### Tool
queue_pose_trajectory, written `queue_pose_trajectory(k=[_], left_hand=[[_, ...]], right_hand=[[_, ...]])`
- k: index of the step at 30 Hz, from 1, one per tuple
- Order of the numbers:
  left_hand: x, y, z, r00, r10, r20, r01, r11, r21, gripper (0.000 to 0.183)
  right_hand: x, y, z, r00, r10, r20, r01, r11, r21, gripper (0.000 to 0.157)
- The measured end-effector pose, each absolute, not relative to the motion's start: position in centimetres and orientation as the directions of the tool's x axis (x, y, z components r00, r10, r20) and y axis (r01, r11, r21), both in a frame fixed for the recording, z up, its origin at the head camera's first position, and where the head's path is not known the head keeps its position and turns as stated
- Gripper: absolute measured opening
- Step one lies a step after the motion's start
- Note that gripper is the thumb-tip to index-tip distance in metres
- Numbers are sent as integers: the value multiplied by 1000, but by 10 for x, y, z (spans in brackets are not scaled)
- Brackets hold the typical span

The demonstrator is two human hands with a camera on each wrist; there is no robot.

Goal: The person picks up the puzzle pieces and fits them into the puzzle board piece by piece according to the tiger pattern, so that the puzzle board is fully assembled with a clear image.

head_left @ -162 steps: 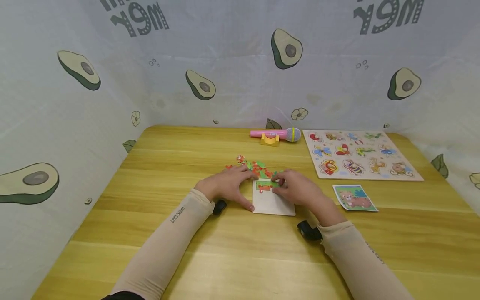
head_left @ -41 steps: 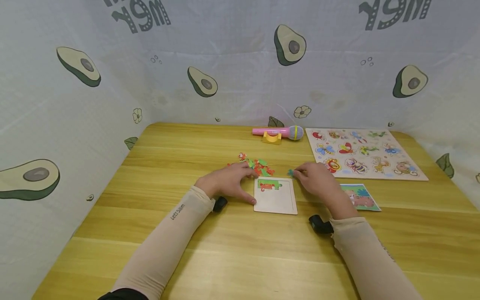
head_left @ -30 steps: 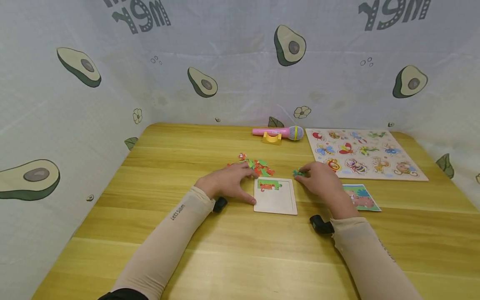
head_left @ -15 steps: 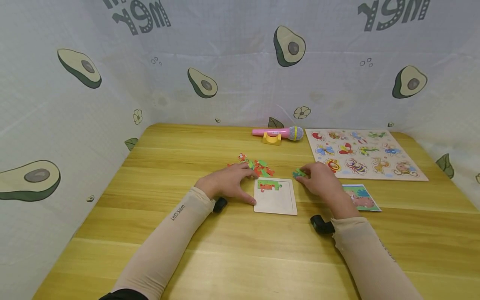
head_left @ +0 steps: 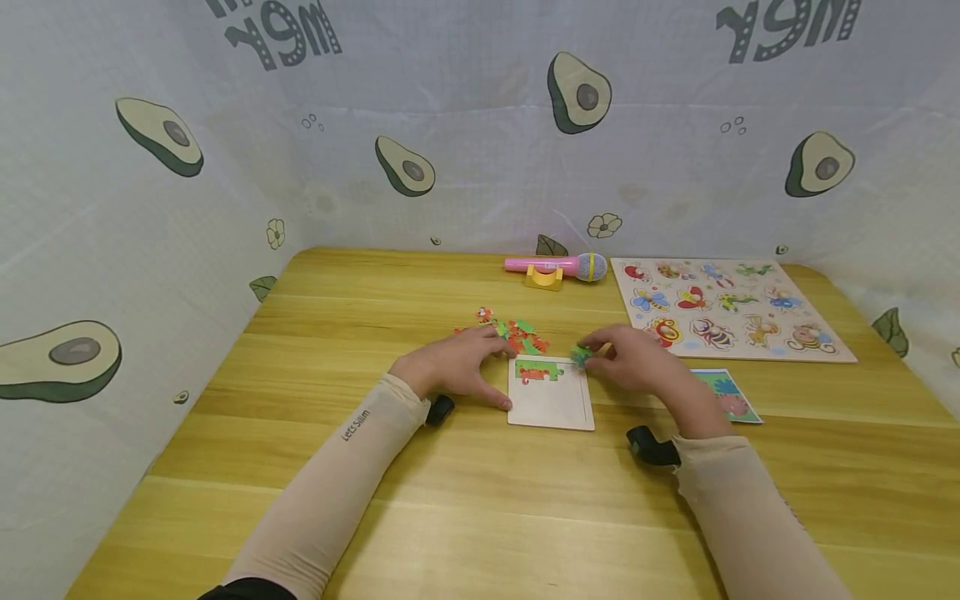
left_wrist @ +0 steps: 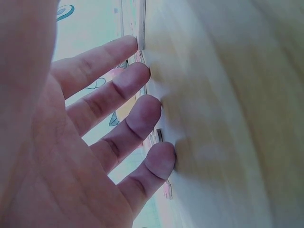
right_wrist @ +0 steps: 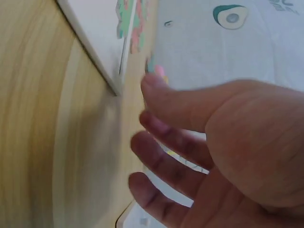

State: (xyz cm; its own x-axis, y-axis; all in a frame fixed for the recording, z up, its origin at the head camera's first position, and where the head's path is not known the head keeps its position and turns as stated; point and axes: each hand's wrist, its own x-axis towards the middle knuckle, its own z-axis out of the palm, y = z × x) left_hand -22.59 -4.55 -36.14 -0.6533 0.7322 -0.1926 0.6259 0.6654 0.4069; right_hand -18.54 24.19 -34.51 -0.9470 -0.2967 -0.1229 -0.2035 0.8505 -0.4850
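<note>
A pale square puzzle board (head_left: 551,408) lies on the table, with a few joined green and orange pieces (head_left: 536,372) at its upper left. My left hand (head_left: 453,365) rests at the board's left side, thumb by the lower part and index finger by the upper corner. The left wrist view shows its fingers (left_wrist: 135,118) spread, tips against the tabletop. Between thumb and index finger, my right hand (head_left: 633,360) pinches a green-blue puzzle piece (head_left: 581,356) at the board's upper right corner. In the right wrist view, the thumb (right_wrist: 175,102) hides most of that piece.
Loose puzzle pieces (head_left: 521,335) lie heaped behind the board. A pink toy microphone (head_left: 555,266) on a yellow stand (head_left: 543,279) is farther back. An insect peg puzzle (head_left: 735,312) fills the back right; a picture card (head_left: 727,396) sits partly behind my right wrist.
Earlier, the right hand moved from the joined pieces to the table right of the board and turned a piece there. Now it carries that piece left to the board's corner. The left hand stays put.
</note>
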Motion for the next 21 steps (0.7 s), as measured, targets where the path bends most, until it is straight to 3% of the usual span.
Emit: queue_pose_trajectory(k=[6,21], left_hand=[[-227,-45,-362,-651,733,-195,628,665,404,81],[-227,-45,-362,-650,732,-202,624,666,407,83]], right_hand=[[-184,235,-343,-887,-426,-176,-290,813,-505,29],[-181,226,-346,-907,-382,-175,-271,851,-450,29]])
